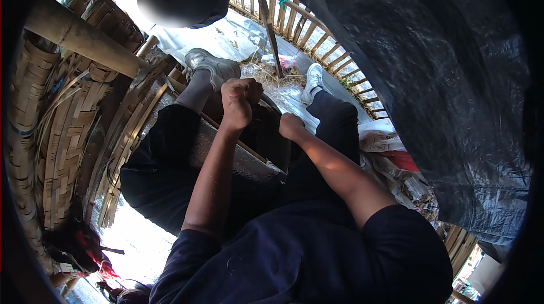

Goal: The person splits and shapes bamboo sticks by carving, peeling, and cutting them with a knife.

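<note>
Over the space between my legs, my left hand (241, 101) is closed in a fist with the thumb on top. Whatever it grips, if anything, is hidden. To its right and a little nearer to me, my right hand (292, 127) is also curled closed, its fingers turned away from view. The two fists are a short gap apart. Beneath and between them lies a dark, hollow-looking thing (271, 134) in shadow, its kind unclear. A worn wooden board or bench (232, 156) with a pale edge runs under my left forearm.
Woven bamboo panels (71, 139) and a thick bamboo pole (85, 40) close in the left. Black plastic sheeting (430, 77) hangs on the right. Beyond my feet are a slanting stick (266, 20), straw (277, 74), white sheeting (232, 34) and a curved slat fence (317, 34).
</note>
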Motion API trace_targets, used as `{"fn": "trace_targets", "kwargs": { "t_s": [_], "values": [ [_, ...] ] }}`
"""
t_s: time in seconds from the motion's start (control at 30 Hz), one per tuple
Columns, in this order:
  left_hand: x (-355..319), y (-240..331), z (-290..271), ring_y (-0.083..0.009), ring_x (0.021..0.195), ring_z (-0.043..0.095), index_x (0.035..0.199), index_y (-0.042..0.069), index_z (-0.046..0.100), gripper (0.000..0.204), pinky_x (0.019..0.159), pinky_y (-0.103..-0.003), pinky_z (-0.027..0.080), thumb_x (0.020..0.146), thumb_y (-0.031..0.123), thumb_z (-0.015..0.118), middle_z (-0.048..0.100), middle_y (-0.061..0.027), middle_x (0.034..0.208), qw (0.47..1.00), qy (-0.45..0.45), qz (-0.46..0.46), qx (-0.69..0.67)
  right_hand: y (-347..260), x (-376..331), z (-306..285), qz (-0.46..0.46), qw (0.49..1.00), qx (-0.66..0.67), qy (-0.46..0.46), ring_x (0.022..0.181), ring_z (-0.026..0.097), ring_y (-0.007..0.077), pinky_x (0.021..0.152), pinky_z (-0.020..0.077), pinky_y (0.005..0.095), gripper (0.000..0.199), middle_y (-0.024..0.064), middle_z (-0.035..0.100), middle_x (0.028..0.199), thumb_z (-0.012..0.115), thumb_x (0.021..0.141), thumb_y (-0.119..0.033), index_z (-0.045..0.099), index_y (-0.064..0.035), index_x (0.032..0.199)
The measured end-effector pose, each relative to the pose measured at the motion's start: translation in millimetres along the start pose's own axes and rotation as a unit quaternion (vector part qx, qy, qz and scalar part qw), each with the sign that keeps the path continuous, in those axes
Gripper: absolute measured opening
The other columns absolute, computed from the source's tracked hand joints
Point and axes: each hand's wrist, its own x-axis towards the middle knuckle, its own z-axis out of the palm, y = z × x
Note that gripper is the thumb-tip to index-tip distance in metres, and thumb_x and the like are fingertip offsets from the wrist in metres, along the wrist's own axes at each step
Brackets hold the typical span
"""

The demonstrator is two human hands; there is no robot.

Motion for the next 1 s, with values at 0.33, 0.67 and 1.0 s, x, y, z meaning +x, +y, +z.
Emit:
{"fn": "trace_targets", "kwargs": {
  "t_s": [0.33, 0.67, 1.0],
  "values": [
    [-9.1, 8.1, 8.1, -0.0129, 0.040, 0.028, 0.053, 0.004, 0.027, 0.078, 0.041, -0.030, 0.021, 0.087, 0.075, 0.030, 0.028, -0.0017, 0.047, 0.996, -0.047, 0.004, 0.076, -5.9, 60.9, 46.5, 0.024, 1.000, 0.017, 0.001, 0.104, 0.065, 0.0369, 0.086, 0.0534, 0.0452, 0.029, 0.0234, 0.064, 0.112, 0.046, 0.091, -0.009, 0.061, 0.0054, 0.112],
    [3.6, 6.1, -5.7, -0.0149, 0.040, 0.030, 0.054, 0.004, 0.027, 0.078, 0.040, -0.030, 0.022, 0.088, 0.074, 0.028, 0.027, -0.0032, 0.046, 0.996, -0.031, 0.015, 0.077, 7.8, 93.6, 75.6, 0.034, 0.995, 0.061, 0.065, 0.099, 0.065, 0.0408, 0.086, 0.0528, 0.0481, 0.033, 0.0268, 0.065, 0.107, 0.036, 0.094, -0.012, 0.055, 0.0066, 0.113],
    [6.7, 3.9, -29.4, -0.0103, 0.041, 0.024, 0.053, 0.006, 0.025, 0.078, 0.040, -0.028, 0.015, 0.087, 0.076, 0.027, 0.026, 0.0004, 0.047, 0.996, 0.062, 0.007, 0.064, -13.0, 81.3, 53.3, 0.006, 0.992, 0.005, 0.124, 0.089, 0.067, 0.0414, 0.076, 0.0557, 0.0494, 0.026, 0.0300, 0.066, 0.095, 0.036, 0.092, -0.009, 0.055, 0.0053, 0.103]
  ]
}}
